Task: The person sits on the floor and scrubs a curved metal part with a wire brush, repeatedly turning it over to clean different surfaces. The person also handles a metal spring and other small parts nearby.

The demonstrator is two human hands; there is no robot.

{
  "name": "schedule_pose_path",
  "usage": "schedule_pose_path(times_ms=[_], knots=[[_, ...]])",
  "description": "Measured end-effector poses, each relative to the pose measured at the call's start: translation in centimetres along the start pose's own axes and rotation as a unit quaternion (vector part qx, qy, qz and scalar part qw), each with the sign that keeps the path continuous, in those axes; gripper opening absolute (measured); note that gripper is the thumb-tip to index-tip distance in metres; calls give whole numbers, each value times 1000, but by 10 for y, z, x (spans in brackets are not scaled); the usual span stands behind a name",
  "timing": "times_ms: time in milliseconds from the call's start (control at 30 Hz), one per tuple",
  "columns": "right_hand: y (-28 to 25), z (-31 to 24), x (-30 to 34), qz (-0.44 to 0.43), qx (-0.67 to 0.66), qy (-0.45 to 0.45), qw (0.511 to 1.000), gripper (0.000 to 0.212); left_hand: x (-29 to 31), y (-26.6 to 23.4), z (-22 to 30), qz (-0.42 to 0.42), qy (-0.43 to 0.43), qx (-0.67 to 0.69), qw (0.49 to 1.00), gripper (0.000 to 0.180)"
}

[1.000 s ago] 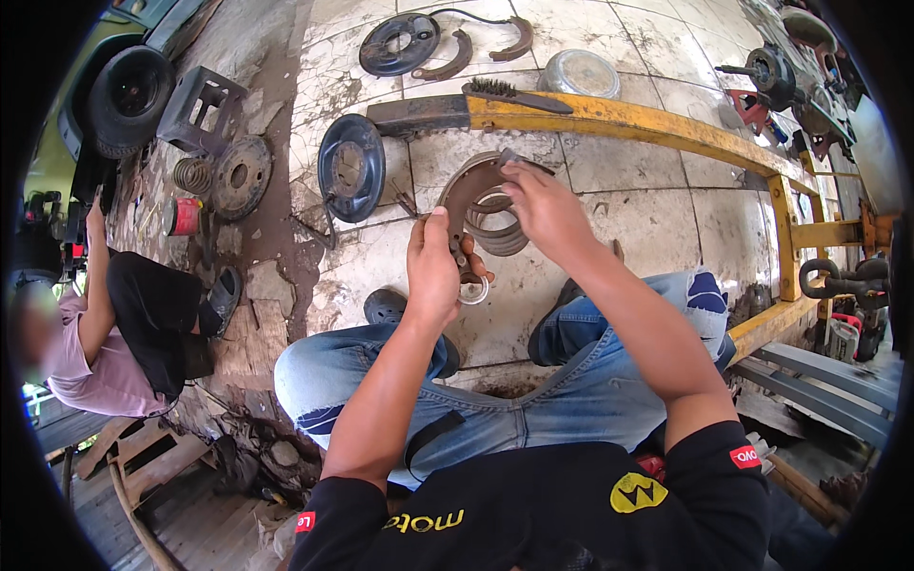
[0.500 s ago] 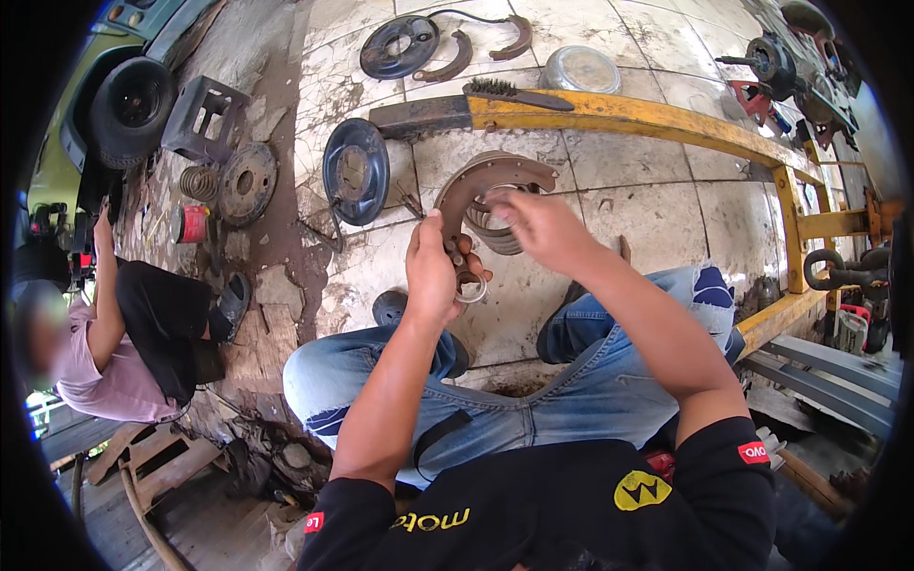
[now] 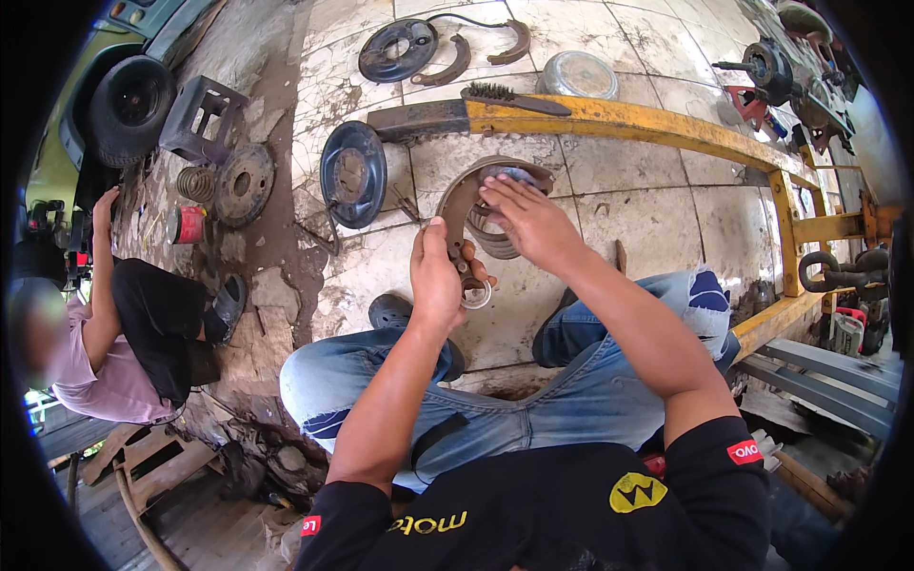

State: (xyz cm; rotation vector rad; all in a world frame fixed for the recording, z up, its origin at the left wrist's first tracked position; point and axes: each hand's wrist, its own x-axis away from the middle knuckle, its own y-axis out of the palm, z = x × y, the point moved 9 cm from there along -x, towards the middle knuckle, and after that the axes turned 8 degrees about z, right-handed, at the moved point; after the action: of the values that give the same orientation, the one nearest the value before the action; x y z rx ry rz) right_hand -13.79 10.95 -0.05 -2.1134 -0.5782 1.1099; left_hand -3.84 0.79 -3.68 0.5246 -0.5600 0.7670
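My left hand (image 3: 440, 276) is closed round the lower end of a curved, rusty brown brake shoe (image 3: 459, 205), holding it above the tiled floor. A pale metal ring (image 3: 479, 303) shows below those fingers; how it is held is hidden. With fingers extended, my right hand (image 3: 533, 221) presses a thin blue-grey piece (image 3: 519, 175), perhaps sandpaper, against the shoe's upper curve. Beneath the shoe and my right hand, a coil spring (image 3: 499, 247) sits on the floor, partly covered.
A yellow metal frame (image 3: 657, 122) crosses beyond my hands, with a wire brush (image 3: 514, 97) on it. Left of the shoe stands a black backing plate (image 3: 352, 175). More brake shoes (image 3: 447, 62) and a round silver cover (image 3: 579, 74) lie farther off. Another person (image 3: 119, 333) sits at left.
My right hand has gone from a blurred, bent-finger pose to fingers laid out along the shoe's upper curve, and the blue-grey piece now shows. My left hand keeps its grip.
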Motion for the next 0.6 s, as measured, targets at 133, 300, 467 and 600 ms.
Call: schedule_pose_path(times_ms=[133,300,467,600], knots=[[-10,29,6,-30,-36,73,996,30,-2,0,0,-3,-6,-3,1000,37],[-36,56,6,-210,14,288,934,32,2,0,1,-4,-7,-6,1000,36],[-39,35,-5,0,-76,147,986,38,-4,0,1,-1,-7,-11,1000,36],[0,33,7,-73,28,105,991,41,-4,0,2,-2,-3,-15,1000,35]])
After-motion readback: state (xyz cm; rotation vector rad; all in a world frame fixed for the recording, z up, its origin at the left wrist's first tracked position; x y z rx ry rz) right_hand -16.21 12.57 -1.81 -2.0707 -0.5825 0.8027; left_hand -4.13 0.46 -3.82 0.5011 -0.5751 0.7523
